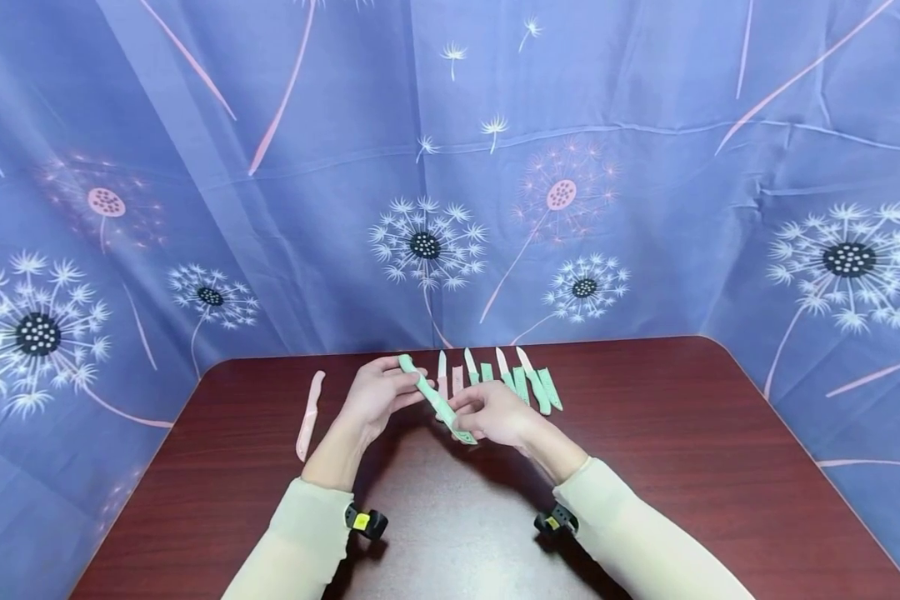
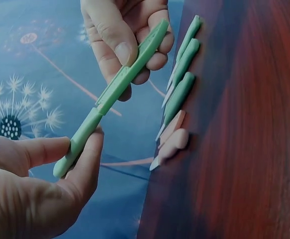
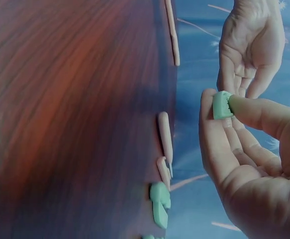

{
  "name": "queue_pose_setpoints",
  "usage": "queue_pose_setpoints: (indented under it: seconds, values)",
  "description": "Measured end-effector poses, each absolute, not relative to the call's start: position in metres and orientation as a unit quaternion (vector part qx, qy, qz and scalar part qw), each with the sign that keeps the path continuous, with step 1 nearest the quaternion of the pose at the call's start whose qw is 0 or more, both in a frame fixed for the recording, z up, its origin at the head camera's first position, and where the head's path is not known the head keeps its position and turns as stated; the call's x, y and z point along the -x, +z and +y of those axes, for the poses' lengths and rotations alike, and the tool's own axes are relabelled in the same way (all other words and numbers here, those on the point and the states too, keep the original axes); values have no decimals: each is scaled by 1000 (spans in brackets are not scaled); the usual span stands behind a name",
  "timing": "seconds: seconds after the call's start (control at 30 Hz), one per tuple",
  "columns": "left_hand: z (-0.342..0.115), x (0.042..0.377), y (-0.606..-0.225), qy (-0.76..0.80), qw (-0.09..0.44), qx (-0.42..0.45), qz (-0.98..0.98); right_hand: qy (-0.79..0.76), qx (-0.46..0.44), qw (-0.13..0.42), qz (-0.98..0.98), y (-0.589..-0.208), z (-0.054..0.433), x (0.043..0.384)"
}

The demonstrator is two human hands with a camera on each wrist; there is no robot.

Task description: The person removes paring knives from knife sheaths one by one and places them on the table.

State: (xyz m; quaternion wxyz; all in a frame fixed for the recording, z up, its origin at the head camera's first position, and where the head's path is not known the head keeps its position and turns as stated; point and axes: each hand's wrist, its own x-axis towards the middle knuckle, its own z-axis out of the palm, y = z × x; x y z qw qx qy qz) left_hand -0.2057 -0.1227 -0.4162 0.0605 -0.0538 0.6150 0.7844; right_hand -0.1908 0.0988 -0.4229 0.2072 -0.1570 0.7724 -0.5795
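A green knife with its blade inside a green sheath is held up over the table between both hands. My left hand pinches the handle near its end, between thumb and fingers. With thumb and fingers, my right hand grips the sheath toward its tip. In the right wrist view, the sheath's slotted end shows between the thumb and index finger. The knife slants, handle up to the left and sheath tip down to the right in the head view.
A pink sheathed knife lies left of the hands. Behind them, along the table's far edge, are a bare-bladed pink knife, a pink sheath, and green knives with separate green sheaths. A patterned blue cloth hangs behind.
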Motion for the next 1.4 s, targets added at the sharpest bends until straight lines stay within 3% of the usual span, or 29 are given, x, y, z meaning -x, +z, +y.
queue_pose_setpoints:
  seconds: [0.9, 1.4]
  values:
    - [-97, 183, -407, 702, 15, -12, 711, -458, 243, 47, 854, -420, 142, 184]
    - [-97, 175, -409, 517, -70, -97, 847, -373, 252, -24, 893, -412, 147, 176]
